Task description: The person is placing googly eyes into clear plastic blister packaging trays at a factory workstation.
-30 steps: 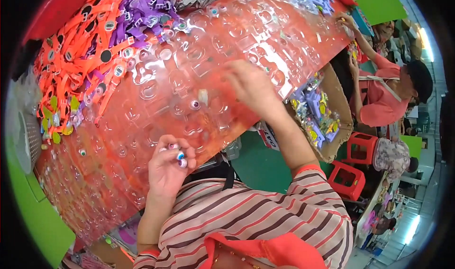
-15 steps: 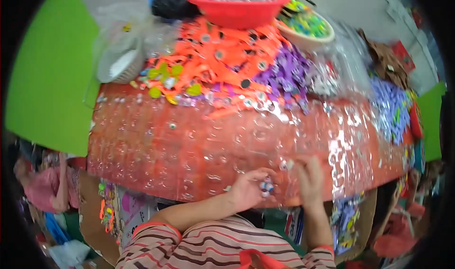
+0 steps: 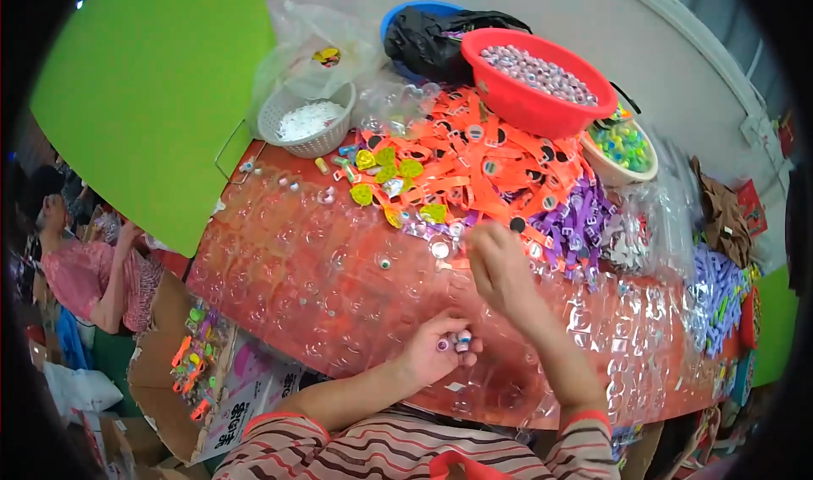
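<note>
My left hand (image 3: 430, 355) is cupped palm up above the near part of the red table, its fingers curled round a few small eyeball beads (image 3: 462, 339). My right hand (image 3: 500, 268) reaches farther out, beside the near edge of the orange bands (image 3: 483, 154). Its fingers are bent together and point downward; whatever is between them is hidden. Under both hands lie clear plastic blister sheets (image 3: 339, 311) with rows of moulded hollows. One loose eyeball bead (image 3: 385, 264) rests on them, left of my right hand.
At the back stand a red basin (image 3: 542, 112) of eyeball beads, a grey basket (image 3: 332, 133) with white pieces and a cream bowl (image 3: 641, 173) of yellow-green pieces. Purple bands (image 3: 576, 222) and yellow discs (image 3: 387, 173) border the orange heap. Another person (image 3: 93, 268) sits at left.
The view has turned, so the table appears shifted right and lower. My right hand has moved forward, away from beside my left hand to the orange bands. My left hand keeps the beads.
</note>
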`<action>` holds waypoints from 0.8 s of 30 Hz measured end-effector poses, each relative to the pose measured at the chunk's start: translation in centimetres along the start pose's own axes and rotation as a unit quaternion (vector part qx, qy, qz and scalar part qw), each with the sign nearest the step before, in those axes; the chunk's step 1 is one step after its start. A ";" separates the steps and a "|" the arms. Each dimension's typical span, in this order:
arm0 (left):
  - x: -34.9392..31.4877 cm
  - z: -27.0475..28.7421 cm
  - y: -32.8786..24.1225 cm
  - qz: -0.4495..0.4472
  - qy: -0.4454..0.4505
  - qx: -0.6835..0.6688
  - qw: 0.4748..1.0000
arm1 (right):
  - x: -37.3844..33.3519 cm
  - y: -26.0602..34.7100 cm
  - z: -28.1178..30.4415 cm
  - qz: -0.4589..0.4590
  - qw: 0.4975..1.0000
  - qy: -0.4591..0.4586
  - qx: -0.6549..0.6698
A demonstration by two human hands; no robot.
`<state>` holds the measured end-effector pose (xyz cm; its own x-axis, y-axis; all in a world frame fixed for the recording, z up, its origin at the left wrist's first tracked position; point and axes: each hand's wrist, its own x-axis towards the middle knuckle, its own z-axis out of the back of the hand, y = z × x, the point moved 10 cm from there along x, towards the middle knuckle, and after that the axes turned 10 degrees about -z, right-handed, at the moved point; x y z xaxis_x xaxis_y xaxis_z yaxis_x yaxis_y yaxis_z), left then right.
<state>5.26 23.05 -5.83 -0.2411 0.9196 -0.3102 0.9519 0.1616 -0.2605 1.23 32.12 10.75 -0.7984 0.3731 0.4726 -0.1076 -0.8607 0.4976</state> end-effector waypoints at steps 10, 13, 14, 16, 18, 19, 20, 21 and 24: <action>-2.7 1.1 -7.9 -0.041 0.013 -0.015 0.999 | 18.7 -2.4 -13.6 0.145 0.912 -0.085 -0.374; -3.2 2.3 -9.7 -0.060 -0.007 0.015 0.998 | 20.5 -4.5 -15.8 0.150 0.884 -0.093 -0.433; -3.6 2.8 -10.1 -0.070 -0.015 0.023 0.997 | 20.5 -4.0 -15.9 0.159 0.886 -0.093 -0.425; -3.8 3.1 -11.1 -0.073 -0.011 0.004 0.997 | 20.2 -3.2 -14.9 0.169 0.890 -0.122 -0.405; -3.8 3.5 -11.6 -0.077 -0.014 -0.025 0.997 | 18.9 -2.5 -12.4 0.143 0.919 -0.125 -0.346; -3.8 3.6 -11.9 -0.081 -0.016 -0.025 0.996 | 17.9 -2.0 -10.8 0.137 0.926 -0.145 -0.321; -3.4 3.6 -12.1 -0.079 -0.015 -0.022 0.997 | 16.6 -1.9 -8.9 0.118 0.935 -0.146 -0.299; -3.4 4.0 -12.5 -0.081 -0.021 -0.023 0.996 | 15.2 -0.9 -7.9 0.107 0.946 -0.145 -0.268; -3.5 3.1 -14.7 -0.140 -0.008 0.022 0.990 | 10.0 1.9 -5.0 0.066 0.979 -0.114 -0.159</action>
<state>-8.47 16.32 -3.74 -0.4969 0.8353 -0.2352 0.8386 0.3925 -0.3778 -9.96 32.48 12.81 -0.6685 0.2883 0.6856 -0.2203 -0.9572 0.1878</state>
